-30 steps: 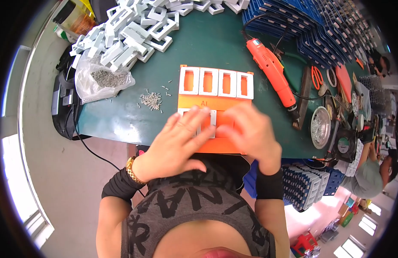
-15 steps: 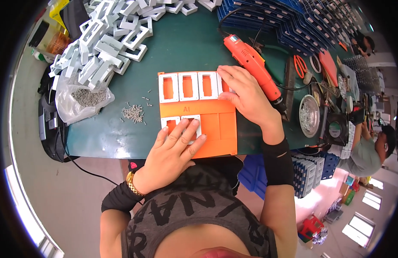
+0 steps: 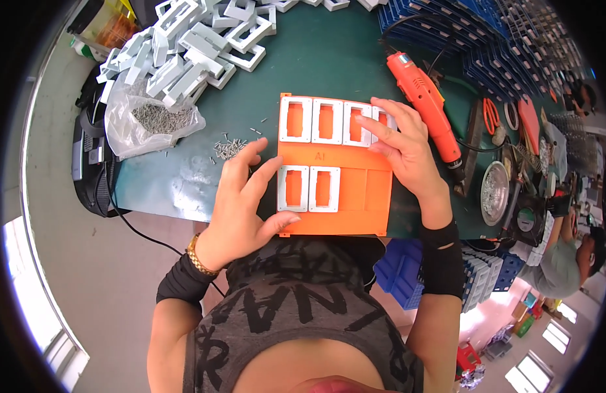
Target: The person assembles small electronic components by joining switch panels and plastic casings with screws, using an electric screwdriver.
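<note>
An orange tray (image 3: 365, 193) lies on the green table (image 3: 329, 59) in front of me. Several white rectangular frames (image 3: 310, 120) fill its far row and two more (image 3: 309, 188) sit in its near row. My left hand (image 3: 241, 203) rests at the tray's left edge, thumb against the near-left corner, fingers spread. My right hand (image 3: 401, 141) lies on the tray's far right, fingertips pressing the rightmost white frame (image 3: 380, 119).
A heap of white frames (image 3: 185, 46) covers the far left. A clear bag of screws (image 3: 152, 121) and loose screws (image 3: 227, 147) lie left of the tray. An orange electric screwdriver (image 3: 424, 101) lies to the right, with a metal bowl (image 3: 494, 190), scissors (image 3: 492, 114) and blue racks (image 3: 460, 39). Another person (image 3: 565, 245) stands right.
Both hands were together over the tray's near row; the right moved to the far-right frame, the left slid to the tray's left edge. The near row now shows two white frames.
</note>
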Demonstrator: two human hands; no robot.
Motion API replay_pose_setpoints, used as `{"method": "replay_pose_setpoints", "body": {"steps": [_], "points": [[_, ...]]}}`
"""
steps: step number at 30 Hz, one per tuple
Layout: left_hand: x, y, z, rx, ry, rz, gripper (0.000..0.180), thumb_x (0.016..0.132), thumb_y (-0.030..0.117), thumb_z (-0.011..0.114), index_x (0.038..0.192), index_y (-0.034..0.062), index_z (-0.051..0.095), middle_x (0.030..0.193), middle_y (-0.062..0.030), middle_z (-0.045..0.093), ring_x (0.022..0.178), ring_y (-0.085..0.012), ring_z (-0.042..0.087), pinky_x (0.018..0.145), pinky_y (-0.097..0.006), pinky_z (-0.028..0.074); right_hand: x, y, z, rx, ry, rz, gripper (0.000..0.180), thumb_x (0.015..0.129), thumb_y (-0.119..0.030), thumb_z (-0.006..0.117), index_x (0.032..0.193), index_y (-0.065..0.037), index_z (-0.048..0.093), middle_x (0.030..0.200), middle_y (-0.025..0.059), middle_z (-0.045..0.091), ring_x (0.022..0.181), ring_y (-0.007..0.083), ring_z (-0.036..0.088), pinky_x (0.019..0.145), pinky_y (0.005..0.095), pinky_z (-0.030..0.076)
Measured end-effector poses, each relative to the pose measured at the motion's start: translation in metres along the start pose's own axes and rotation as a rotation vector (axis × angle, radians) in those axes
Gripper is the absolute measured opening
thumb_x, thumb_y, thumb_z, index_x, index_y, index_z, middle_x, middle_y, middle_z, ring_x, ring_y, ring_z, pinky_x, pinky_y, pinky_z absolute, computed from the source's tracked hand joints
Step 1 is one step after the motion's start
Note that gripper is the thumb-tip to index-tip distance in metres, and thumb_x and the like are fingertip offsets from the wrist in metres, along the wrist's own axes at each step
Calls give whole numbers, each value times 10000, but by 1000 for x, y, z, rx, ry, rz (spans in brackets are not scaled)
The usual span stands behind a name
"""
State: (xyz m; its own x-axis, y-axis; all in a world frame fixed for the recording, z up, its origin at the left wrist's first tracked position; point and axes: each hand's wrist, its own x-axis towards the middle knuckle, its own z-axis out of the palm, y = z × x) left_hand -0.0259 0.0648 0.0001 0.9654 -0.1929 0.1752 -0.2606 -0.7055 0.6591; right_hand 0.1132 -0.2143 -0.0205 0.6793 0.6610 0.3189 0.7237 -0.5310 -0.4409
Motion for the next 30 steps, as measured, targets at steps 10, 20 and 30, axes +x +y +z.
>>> {"method": "replay_pose_setpoints", "body": {"steps": [10,20,30], "points": [[-2,-2,-19,-398,36,-15,851,707,249,844,1415,26,427,1303,-142,486,1199,-278,504,980,-388,442,6,-37,-15,323,127,-104,555,874,-227,681,1369,-29,525,1360,158,500,1277,328,458,1036,404,387],[5,24,-20,-1064,-224,-119,644,757,107,816,1320,59,506,1275,-124,541,1213,-274,527,993,-391,433,-11,-99,7,909,144,-67,289,781,8,698,1069,-8,698,1218,161,634,1243,359,538,1019,411,439],[68,-57,-81,896,487,-74,205,787,211,727,944,113,640,1197,-36,605,1188,-269,503,876,-453,358,-63,-81,-8,21,324,134,306,604,-122,847,874,-93,705,1169,94,640,1193,375,547,936,448,459]]}}
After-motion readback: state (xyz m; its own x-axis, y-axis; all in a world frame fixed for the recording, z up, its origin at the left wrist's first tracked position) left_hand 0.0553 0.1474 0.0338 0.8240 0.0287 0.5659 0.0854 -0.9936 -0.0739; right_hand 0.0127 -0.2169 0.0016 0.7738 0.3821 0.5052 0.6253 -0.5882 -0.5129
